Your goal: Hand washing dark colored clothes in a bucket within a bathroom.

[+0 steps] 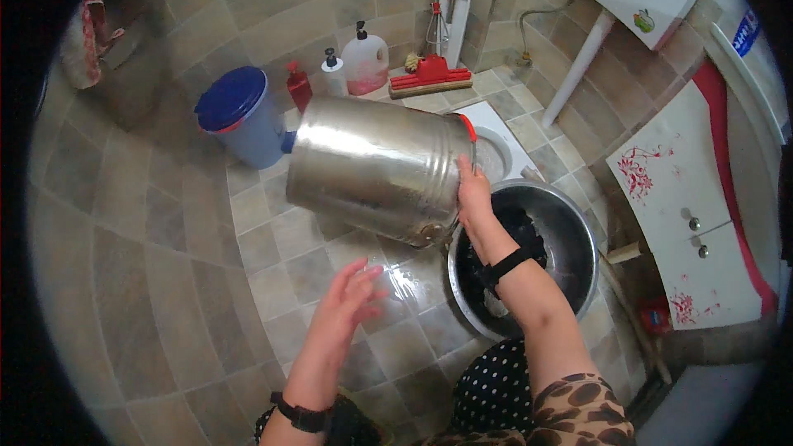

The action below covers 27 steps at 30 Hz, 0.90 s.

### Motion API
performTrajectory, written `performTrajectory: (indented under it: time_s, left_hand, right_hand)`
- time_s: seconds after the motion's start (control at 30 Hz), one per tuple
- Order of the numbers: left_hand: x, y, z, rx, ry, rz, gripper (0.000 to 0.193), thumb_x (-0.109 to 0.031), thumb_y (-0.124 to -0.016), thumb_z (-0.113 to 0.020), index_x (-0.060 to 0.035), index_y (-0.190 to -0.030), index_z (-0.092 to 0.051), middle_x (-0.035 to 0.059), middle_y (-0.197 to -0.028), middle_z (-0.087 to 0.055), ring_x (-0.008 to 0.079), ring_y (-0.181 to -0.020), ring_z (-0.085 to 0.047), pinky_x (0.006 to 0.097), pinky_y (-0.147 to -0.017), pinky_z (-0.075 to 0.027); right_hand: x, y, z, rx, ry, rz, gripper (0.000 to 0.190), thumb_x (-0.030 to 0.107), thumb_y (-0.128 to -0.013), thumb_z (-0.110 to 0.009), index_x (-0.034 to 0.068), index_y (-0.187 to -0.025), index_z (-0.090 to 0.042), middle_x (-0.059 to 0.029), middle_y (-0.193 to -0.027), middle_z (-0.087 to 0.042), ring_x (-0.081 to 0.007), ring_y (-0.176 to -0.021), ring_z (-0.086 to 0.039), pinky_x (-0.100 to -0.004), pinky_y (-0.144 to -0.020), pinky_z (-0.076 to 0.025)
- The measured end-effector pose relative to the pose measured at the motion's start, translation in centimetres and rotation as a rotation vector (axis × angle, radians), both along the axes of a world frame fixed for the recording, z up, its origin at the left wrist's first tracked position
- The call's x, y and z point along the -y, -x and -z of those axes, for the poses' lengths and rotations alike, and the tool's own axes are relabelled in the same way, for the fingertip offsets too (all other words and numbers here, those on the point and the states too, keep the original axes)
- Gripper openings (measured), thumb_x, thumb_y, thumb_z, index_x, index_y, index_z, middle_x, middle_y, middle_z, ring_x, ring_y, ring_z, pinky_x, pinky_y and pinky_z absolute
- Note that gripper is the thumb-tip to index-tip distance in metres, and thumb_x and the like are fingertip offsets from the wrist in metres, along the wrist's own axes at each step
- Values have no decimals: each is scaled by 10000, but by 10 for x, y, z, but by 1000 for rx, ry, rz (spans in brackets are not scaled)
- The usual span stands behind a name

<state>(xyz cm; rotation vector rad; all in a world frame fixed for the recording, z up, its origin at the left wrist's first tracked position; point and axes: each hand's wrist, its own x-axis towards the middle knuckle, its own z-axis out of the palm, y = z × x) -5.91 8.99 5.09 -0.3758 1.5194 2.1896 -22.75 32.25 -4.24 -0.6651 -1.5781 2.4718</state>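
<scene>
A large stainless steel bucket (378,167) lies tilted on its side in the air, its mouth towards the right. My right hand (474,192) grips it at the rim, where a wire handle with a red-orange grip (468,127) shows. Apart from the bucket, my left hand (354,291) hangs below it over wet floor tiles, fingers spread and holding nothing. Under my right forearm stands a wide metal basin (567,223) with dark wet cloth (517,229) in it. The bucket's inside is hidden from me.
Behind the bucket are a white squat toilet (520,142), a lidded blue bin (248,130) and several pump bottles (367,62). A red mop head (430,77) rests by the wall. At right stand a white cabinet (675,198) and a white drainpipe (576,71).
</scene>
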Motion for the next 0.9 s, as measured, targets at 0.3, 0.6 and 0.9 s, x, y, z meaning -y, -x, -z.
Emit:
performTrajectory:
  time_s: [0.3,0.6,0.9]
  left_hand:
    - [12,40,1,-38,-181,16,535,-253,-858,-548,-69,-1307,-321,103,-1273,-439,240,-1022,-529,330,-798,-445]
    - [60,70,23,48,-239,-143,568,-331,-837,-578,-121,-1287,-302,100,-1205,-400,258,-1017,-487,412,-802,-440]
    - [108,81,37,95,87,-322,705,-314,-790,-644,-108,-1292,-195,106,-1267,-317,241,-1059,-430,452,-856,-396]
  right_hand:
    - [73,-43,-40,-203,-991,-134,316,337,-817,-566,22,-834,-588,-214,-725,-594,-375,-676,-577,-440,-620,-444]
    - [123,-77,-55,-638,-1508,-392,280,303,-805,-574,74,-659,-512,-100,-609,-543,-299,-562,-565,-394,-482,-442]
    - [173,-116,-35,-663,-1520,-689,137,214,-761,-553,87,-750,-502,-82,-657,-534,-279,-619,-580,-402,-507,-457]
